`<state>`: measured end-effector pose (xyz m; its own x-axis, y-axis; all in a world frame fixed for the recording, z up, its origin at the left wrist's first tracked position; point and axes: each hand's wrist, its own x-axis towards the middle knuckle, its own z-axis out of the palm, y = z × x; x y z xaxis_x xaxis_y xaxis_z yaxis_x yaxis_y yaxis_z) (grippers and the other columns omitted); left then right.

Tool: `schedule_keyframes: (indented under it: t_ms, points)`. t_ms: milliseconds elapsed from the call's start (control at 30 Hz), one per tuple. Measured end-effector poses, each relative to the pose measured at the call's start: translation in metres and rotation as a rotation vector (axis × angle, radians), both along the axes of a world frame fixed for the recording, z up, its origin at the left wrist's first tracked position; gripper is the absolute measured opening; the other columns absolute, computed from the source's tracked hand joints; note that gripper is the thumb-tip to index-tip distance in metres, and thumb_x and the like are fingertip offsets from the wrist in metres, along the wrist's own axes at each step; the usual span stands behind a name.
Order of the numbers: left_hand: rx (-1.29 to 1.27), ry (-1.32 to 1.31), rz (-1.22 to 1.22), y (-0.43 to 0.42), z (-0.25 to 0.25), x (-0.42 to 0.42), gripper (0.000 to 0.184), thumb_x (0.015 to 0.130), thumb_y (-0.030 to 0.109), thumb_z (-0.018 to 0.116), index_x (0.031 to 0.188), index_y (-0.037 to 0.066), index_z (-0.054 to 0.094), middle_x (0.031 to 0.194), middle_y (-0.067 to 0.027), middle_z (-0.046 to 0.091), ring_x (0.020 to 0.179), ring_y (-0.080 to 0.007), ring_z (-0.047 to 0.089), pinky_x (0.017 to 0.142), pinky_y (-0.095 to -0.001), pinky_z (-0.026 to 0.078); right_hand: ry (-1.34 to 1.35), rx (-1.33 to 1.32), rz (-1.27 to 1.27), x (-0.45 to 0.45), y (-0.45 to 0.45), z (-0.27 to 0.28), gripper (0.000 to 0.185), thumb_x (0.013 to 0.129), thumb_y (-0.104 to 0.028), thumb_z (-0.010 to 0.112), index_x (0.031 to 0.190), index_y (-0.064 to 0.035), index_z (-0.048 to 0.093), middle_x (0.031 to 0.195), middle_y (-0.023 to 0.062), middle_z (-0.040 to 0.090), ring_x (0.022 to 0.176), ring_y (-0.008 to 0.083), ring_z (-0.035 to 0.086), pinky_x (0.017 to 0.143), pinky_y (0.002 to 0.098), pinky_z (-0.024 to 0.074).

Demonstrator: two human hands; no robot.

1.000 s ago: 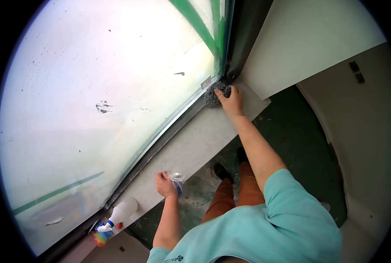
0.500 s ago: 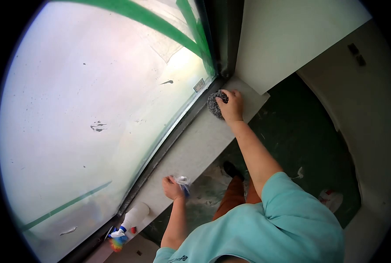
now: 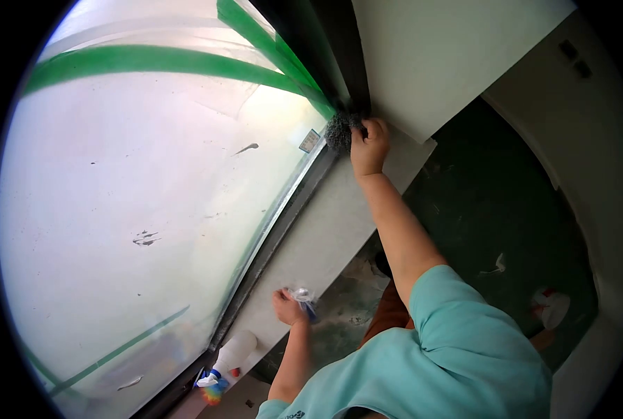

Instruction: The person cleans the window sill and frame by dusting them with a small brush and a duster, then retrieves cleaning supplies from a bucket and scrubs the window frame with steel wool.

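Note:
My right hand (image 3: pixel 370 148) is closed on a grey steel wool scrubber (image 3: pixel 338 133). The scrubber is at the corner where the dark window frame (image 3: pixel 273 241) meets the upright post. Lower down, over the pale sill (image 3: pixel 329 220), my left hand (image 3: pixel 287 308) pinches a crumpled clear plastic bag (image 3: pixel 302 296) with something blue at its lower side. The window pane (image 3: pixel 158 167) beside the frame carries dark smudges and a small label (image 3: pixel 309 141) near the corner.
A white spray bottle (image 3: pixel 236 350) with a blue-and-white head lies on the sill, near a rainbow-coloured fluffy thing (image 3: pixel 211 395) and a small red object (image 3: pixel 235 372). Green tape (image 3: pixel 165 60) crosses the glass. A white container (image 3: pixel 551 308) is on the green floor at right.
My right hand has moved the scrubber from the sill up into the frame corner. The left hand still holds the plastic bag above the sill. The view has shifted slightly.

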<state>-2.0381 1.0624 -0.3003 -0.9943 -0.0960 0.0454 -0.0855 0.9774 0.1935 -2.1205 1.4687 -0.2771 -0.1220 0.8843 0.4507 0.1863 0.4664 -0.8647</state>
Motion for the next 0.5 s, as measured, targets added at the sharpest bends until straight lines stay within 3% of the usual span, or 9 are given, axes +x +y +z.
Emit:
schedule_keyframes:
  t_ms: [100,267,333,367,500]
  points:
    - [0.036,-0.024,0.022,0.001,0.012,0.006,0.020,0.086,0.027,0.052,0.082,0.008,0.054,0.079,-0.0099,0.060,0.073,-0.0303,0.058,0.064,-0.0408,0.045,-0.142,-0.150,0.051,0.008,0.006,-0.005,0.017,0.066,-0.003,0.067,0.081,-0.0006,0.059,0.084,0.0165,0.058,0.079,0.0338,0.056,0.071,0.0399,0.0458]
    - [0.034,-0.064,0.069,0.008,0.013,0.004,0.018,0.085,0.026,0.053,0.083,0.008,0.055,0.079,-0.0095,0.060,0.072,-0.0294,0.058,0.063,-0.0403,0.045,-0.038,-0.133,0.047,0.009,0.007,0.029,0.015,0.066,-0.003,0.065,0.080,0.0004,0.060,0.081,0.0165,0.058,0.078,0.0338,0.056,0.070,0.0393,0.0463]
    - [0.031,-0.058,0.051,0.001,0.010,0.004,0.018,0.085,0.026,0.053,0.082,0.008,0.055,0.079,-0.0098,0.060,0.072,-0.0297,0.058,0.063,-0.0405,0.045,0.011,-0.130,0.011,0.007,0.003,0.017,0.015,0.066,-0.003,0.066,0.079,0.0007,0.060,0.081,0.0164,0.058,0.077,0.0339,0.057,0.069,0.0393,0.0466]
    - [0.046,-0.050,0.036,0.001,0.007,0.003,0.018,0.085,0.026,0.053,0.082,0.008,0.055,0.079,-0.0101,0.060,0.072,-0.0299,0.058,0.063,-0.0406,0.045,-0.065,-0.174,0.023,0.004,0.008,-0.003,0.015,0.066,-0.004,0.066,0.079,0.0006,0.060,0.081,0.0165,0.058,0.077,0.0339,0.057,0.069,0.0395,0.0468]
    - [0.041,-0.036,0.042,0.006,0.007,0.001,0.018,0.085,0.026,0.053,0.083,0.008,0.055,0.079,-0.0107,0.060,0.071,-0.0303,0.058,0.063,-0.0406,0.044,-0.151,-0.154,0.072,0.012,0.012,0.019,0.016,0.067,-0.005,0.066,0.081,0.0002,0.061,0.083,0.0168,0.059,0.077,0.0338,0.057,0.070,0.0397,0.0473]
